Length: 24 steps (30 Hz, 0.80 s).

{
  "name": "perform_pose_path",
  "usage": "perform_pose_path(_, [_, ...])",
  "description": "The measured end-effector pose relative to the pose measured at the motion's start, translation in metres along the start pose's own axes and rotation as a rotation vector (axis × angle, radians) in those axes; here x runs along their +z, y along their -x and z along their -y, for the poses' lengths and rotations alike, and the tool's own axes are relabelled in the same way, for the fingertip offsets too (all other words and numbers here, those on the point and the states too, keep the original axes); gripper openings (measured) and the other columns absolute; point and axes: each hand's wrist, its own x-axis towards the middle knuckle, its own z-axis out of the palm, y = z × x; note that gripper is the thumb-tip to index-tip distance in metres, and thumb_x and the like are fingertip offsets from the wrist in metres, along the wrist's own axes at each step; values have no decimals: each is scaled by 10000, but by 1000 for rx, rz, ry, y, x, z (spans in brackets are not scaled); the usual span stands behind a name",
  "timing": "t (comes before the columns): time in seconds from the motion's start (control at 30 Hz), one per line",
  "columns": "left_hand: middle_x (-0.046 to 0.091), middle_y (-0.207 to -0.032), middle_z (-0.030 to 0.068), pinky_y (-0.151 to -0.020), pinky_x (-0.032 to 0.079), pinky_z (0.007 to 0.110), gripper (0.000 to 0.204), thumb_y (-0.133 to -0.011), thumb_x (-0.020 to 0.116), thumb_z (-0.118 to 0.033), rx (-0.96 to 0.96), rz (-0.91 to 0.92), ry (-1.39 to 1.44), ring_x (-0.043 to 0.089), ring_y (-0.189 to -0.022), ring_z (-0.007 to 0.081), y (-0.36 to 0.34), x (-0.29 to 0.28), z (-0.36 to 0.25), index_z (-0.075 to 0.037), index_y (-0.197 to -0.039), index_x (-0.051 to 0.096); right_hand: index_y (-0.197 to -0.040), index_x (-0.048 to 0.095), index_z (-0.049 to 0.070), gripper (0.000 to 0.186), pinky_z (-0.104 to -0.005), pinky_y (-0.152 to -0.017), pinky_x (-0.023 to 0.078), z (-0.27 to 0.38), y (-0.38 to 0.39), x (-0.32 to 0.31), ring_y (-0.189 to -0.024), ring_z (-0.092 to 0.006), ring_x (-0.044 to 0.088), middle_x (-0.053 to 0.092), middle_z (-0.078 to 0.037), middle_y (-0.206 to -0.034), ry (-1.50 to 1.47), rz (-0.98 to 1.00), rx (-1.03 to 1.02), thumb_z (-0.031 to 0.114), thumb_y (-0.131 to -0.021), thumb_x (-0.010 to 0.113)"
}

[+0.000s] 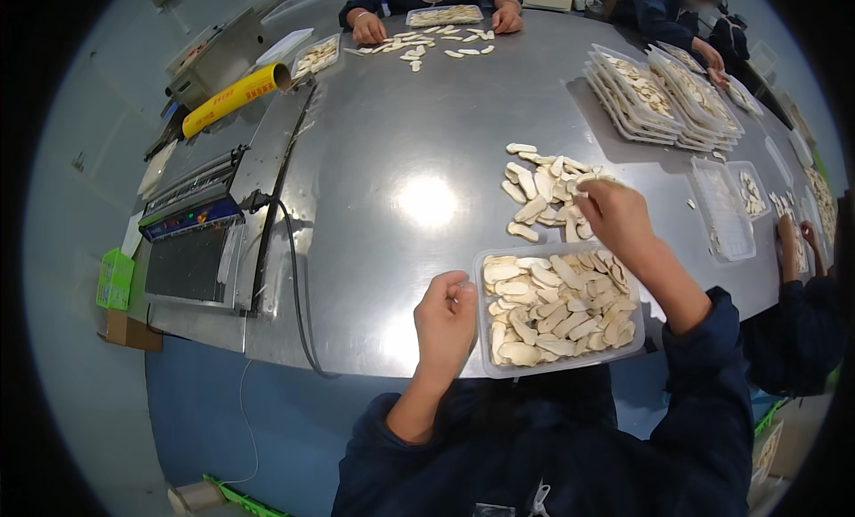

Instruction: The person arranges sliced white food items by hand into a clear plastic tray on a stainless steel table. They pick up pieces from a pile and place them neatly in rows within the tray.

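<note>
A clear plastic tray [481,339] filled with pale, flat, elongated slices [570,312], which look like sliced mushroom, lies at the table's near edge. Just left of its rim is my left hand [445,321], fingers curled and thumb pressed in. Whether anything sits in that grip is hidden. My right hand [616,216] reaches over the tray's far right corner to a loose pile of the same slices [539,192]. Its fingers are pinched together at the pile's right side, and what they hold, if anything, cannot be made out.
Stacked filled trays [628,89] stand far right, beside an empty clear tray [723,210]. A sealing machine [191,250] with a black cable [294,276] occupies the left, near a yellow roll [233,100]. Across the table a co-worker's hands [366,27] rest by scattered slices; others work at right.
</note>
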Motion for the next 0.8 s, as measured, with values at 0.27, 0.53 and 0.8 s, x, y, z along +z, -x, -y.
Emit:
perform_pose_path(0.27, [567,-703,13,-545,414,208,204,-880,612,-102,2,-15,31,471,-583,47,2,0,-2,46,-1020,603,-765,636,5,66,-402,-783,478,-45,-11,31,-924,-341,541,592,-149,-864,-12,1,-49,64,-736,646])
perform_pose_path(0.53, [547,-651,-25,-492,341,164,186,-945,560,-158,-270,336,389,436,-540,20,25,-1,-50,14,-888,602,-939,589,23,258,-315,-597,521,76,45,-22,-758,-267,629,607,-112,-959,-243,209,-519,7,-683,619])
perform_pose_path(0.8, [568,-645,-5,-449,307,175,178,-921,579,-158,-431,388,387,412,-487,29,22,-18,-42,-8,-834,618,-907,649,38,267,-338,-564,510,92,62,-7,-659,-281,624,624,-109,-812,-468,177,-275,68,-660,745])
